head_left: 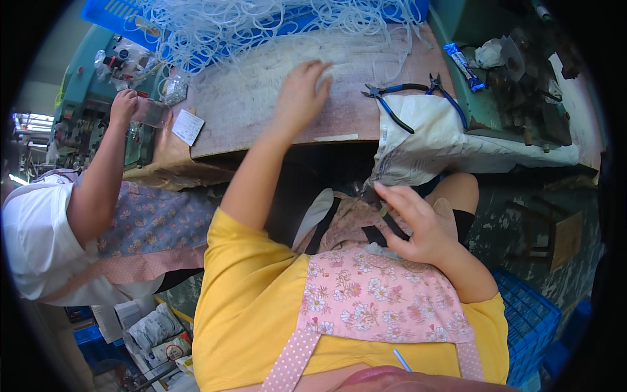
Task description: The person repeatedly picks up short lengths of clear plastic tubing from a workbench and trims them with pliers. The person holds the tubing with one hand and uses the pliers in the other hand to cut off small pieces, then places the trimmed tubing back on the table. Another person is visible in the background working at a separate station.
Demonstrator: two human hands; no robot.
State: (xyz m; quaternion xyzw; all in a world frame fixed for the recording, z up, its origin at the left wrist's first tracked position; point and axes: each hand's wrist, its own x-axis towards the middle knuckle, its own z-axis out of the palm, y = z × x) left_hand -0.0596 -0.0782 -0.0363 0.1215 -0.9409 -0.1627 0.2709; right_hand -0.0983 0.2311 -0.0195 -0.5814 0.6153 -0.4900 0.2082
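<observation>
My left hand is over the pale, worn worktop. Its fingers and thumb are apart, and I see nothing in them. In front of my lap, my right hand is closed on dark-handled pliers, partly covered by the fingers, the metal head toward the table edge. Beyond my left hand, a tangled heap of clear, thin plastic rings and strands spills from a blue crate. Two blue-handled cutters lie on a white sack at the table's right.
At left a co-worker's hand holds a clear plastic box. Beside it are a paper slip and a bag of small pieces. Green machines stand on both sides. A blue wrapper lies right; a blue basket stands behind.
</observation>
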